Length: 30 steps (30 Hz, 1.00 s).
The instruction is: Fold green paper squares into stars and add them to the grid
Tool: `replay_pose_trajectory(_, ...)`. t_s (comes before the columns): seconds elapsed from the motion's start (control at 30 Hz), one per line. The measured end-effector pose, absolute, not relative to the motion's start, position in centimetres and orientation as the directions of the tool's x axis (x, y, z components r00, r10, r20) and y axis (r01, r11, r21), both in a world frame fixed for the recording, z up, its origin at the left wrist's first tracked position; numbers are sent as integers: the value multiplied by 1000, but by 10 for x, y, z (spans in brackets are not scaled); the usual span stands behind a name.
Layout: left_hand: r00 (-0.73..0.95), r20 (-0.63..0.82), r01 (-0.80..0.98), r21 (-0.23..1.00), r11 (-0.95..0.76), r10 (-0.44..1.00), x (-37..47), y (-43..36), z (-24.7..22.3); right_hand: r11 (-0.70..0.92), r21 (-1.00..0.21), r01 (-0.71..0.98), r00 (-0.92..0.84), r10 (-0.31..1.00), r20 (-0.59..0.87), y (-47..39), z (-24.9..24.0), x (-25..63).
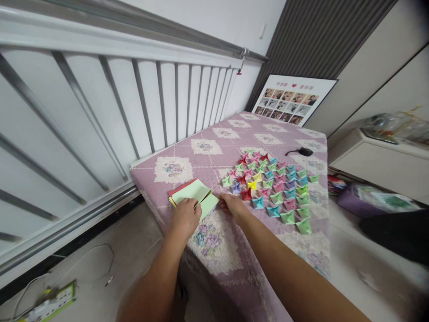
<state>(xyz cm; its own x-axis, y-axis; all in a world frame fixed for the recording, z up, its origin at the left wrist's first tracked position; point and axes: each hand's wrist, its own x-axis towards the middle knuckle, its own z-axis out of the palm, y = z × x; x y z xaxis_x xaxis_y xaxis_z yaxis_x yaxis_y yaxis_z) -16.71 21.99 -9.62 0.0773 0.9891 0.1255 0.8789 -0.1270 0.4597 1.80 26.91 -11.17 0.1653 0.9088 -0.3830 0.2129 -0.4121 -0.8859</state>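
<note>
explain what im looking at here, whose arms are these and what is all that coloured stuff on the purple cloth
This is one picture from a camera worn on a person's head, looking forward and down, so the two bare arms coming in from the bottom are that person's own. There is no machine.

The left hand rests on a stack of coloured paper sheets, its fingers at the pale green top sheet, which is lifted at one edge. The right hand touches the stack's right edge. Whether either hand actually grips a sheet is hard to tell.

Everything lies on a purple quilted cover with flower squares. Beside the hands sits a spread of small folded paper shapes in many colours, set in rows. Further back are a small black object and a photo board leaning against the wall. A white railing runs along the left.
</note>
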Motion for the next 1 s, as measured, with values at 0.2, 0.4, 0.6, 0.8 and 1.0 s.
replay_pose_trajectory(0.2, 77, 117, 894, 431, -121, 990, -167, 220, -95, -406, -884, 230, 170, 911, -374, 266, -110, 16)
replay_pose_trajectory(0.4, 79, 107, 894, 432, -118, 991, -167, 220, -94, -383, -896, 225, 154, 922, -356, 264, -108, 15)
replay_pose_trajectory(0.6, 76, 114, 896, 428, -118, 991, -167, 219, -93, -377, -902, 209, 144, 924, -353, 263, -107, 14)
replay_pose_trajectory(0.8, 72, 100, 897, 428, -109, 992, -168, 219, -92, -385, -904, 186, 145, 921, -362, 266, -108, 14)
replay_pose_trajectory(1.0, 84, 116, 899, 419, -125, 990, -168, 217, -93, -397, -900, 180, 123, 917, -380, 271, -108, 14)
